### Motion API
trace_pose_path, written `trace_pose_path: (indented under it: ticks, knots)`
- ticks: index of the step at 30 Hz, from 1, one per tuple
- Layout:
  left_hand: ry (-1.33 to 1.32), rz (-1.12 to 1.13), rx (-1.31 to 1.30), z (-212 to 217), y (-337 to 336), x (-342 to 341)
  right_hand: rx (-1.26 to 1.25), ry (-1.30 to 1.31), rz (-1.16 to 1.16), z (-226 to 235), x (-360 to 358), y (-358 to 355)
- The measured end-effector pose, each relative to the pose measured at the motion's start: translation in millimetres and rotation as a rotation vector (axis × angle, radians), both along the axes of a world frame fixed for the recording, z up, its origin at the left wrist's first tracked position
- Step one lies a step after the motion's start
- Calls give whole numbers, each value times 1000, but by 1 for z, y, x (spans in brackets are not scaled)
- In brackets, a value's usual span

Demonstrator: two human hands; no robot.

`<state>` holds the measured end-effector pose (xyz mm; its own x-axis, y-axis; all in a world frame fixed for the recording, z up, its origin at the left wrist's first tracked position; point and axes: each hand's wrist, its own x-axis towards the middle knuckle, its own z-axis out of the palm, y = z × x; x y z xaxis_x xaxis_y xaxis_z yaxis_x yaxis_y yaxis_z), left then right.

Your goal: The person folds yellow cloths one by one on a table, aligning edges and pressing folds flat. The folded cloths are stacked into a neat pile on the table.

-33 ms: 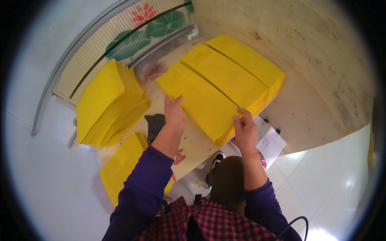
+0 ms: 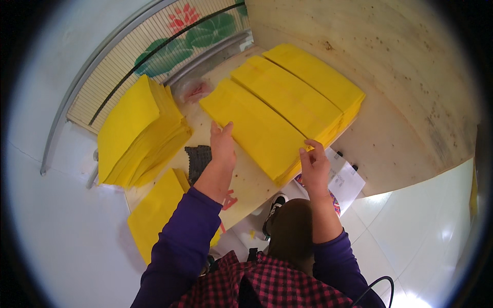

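Three yellow stacks of flat, cloth-like sheets lie side by side on a pale table. My left hand (image 2: 223, 149) is at the left edge of the nearest stack (image 2: 251, 128), fingers apart and holding nothing visible. At that stack's right near corner is my right hand (image 2: 315, 167). Its index finger reaches over the corner, and a gap shows between finger and thumb. Behind the nearest one lie the middle stack (image 2: 287, 95) and the far stack (image 2: 316, 74).
A tall, leaning yellow pile (image 2: 136, 133) stands at the left, with more yellow sheets (image 2: 159, 210) at the table's near-left edge. A dark grey ridged piece (image 2: 197, 160) and a clear plastic bag (image 2: 195, 91) lie between. A wooden board (image 2: 370, 66) rises behind. White papers (image 2: 345, 177) sit lower right.
My right hand has shifted very slightly to the right. The left hand and the stacks look the same.
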<state>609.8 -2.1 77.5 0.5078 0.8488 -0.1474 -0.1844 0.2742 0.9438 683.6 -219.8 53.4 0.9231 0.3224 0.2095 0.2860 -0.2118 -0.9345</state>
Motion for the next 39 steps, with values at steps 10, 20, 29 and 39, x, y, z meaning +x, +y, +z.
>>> trace_pose_path:
  ticks: [10,20,29,39]
  knots:
    - [20,-43,-174,-14,-27,-15,-57,161,587,-12,-1,-33]
    - [-131,-16,-329,-4,-35,-1,-378,56,922,28,27,4]
    - [-163,-86,-244,-7,-33,-9,-430,267,922,26,18,-4]
    - [-76,-58,7,-5,-43,-130,-244,331,951,5,-49,-33]
